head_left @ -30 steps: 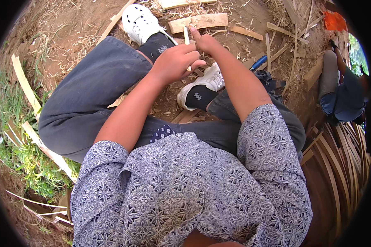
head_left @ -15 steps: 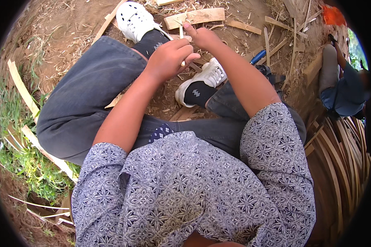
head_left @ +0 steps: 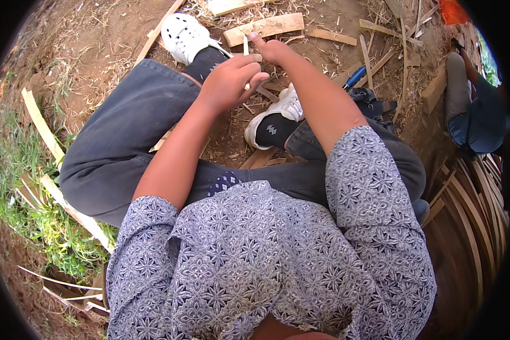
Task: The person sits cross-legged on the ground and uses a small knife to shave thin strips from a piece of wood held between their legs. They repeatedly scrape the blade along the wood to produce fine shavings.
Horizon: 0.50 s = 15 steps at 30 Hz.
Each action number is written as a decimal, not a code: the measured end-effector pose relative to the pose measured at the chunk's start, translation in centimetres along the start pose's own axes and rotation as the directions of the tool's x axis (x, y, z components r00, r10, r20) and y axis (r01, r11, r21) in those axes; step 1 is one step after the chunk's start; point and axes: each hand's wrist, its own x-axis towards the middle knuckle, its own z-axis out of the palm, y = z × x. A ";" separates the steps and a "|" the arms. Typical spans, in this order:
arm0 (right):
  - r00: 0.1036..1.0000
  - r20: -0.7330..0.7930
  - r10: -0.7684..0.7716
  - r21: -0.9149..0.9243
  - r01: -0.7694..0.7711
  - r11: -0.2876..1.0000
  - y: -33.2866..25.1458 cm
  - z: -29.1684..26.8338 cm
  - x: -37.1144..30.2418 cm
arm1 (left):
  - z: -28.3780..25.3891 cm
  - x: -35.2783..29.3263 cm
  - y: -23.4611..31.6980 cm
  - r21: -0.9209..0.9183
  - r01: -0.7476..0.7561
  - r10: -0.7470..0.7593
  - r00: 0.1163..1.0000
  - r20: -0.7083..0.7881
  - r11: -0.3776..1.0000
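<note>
- Grey-white patterned cloth marks the shirt [head_left: 266,243] of a person seated outdoors, dark trousers [head_left: 124,147] folded beyond it.
- Left hand [head_left: 229,85], the nearer of the two, has its fingers clamped around a slim pale stick [head_left: 246,46], which shows above and below the fist.
- Held lengthwise, the stick runs roughly straight away from the shirt, its far end clear of the left fist.
- Right hand [head_left: 275,52] is poised just right of that far end, one digit extended toward it, so the stick lies to the left of those fingers; from where I stand, I cannot tell whether they touch it or clasp anything.
- Beyond both hands, a flat wooden board [head_left: 272,27] rests crosswise on bare dirt [head_left: 113,28].
- Off to the right, another person [head_left: 475,122] occupies the edge of view.
</note>
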 end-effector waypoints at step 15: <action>0.999 -0.022 -0.049 -0.235 0.043 0.971 -0.1 -2.2 -3.4 | 0.6 -0.2 -0.6 0.035 -0.101 0.097 0.989 0.108 0.994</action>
